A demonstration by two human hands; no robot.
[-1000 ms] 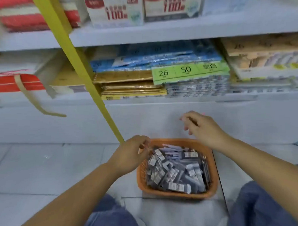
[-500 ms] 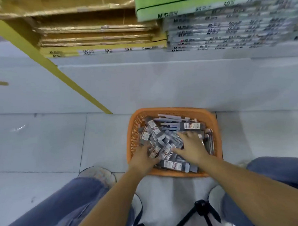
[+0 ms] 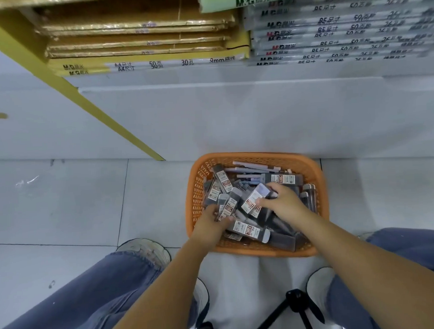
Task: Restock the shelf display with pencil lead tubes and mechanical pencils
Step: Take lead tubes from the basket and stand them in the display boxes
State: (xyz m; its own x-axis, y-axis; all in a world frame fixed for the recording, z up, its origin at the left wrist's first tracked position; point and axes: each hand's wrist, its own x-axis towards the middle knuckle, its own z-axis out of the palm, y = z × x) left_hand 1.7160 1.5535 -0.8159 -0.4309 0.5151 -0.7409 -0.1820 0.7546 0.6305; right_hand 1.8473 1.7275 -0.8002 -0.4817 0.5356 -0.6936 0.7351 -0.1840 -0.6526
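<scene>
Head view: you are crouched over the orange basket (image 3: 255,156), which sits on the floor (image 3: 77,201) right up against the bottom of the shelf (image 3: 232,72). That keeps the stock close to where it has to go.

The basket is full of lead tubes (image 3: 247,229), piled every which way. A few mechanical pencils (image 3: 253,166) lie along its far edge.

Your right hand (image 3: 285,203) is over the middle of the basket. Its fingers are curled around one lead tube (image 3: 253,200), with the label side facing up. The far end is tipped up off the pile, so it looks like you are pulling it free.

Your left hand (image 3: 209,225) is by the near left corner of the basket. Its fingers reach down among the tubes. The tips are hidden, so I cannot tell if they hold one.

Both hands are in the basket, likely so you can grab more in one go.

Packs of paper (image 3: 142,41) fill the shelf part you can see. The spot for the tubes is not in view.
</scene>
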